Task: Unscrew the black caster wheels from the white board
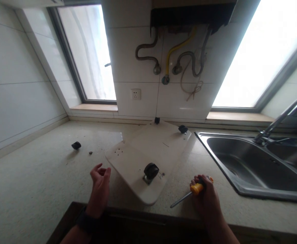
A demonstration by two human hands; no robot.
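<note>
My right hand [206, 196] is wrapped around a screwdriver [196, 188] with a yellow and black handle, its metal shaft pointing down to the left over the counter's front. My left hand [100, 179] holds nothing, its fingers loosely curled with a gap to the thumb, beside the left edge of a pale board [143, 149] with rounded corners. Black casters stand on the board: one near the front [151, 171], one at the back [157, 120] and one at the back right [183, 129]. Several small holes mark its left corner. A loose caster [76, 145] and small screws [90, 153] lie left of it.
The speckled counter [49, 173] runs along a tiled wall. To the right is a steel double sink [230, 162] with a faucet [280, 118]. Hoses [172, 51] and a socket [135, 94] are on the wall between two windows.
</note>
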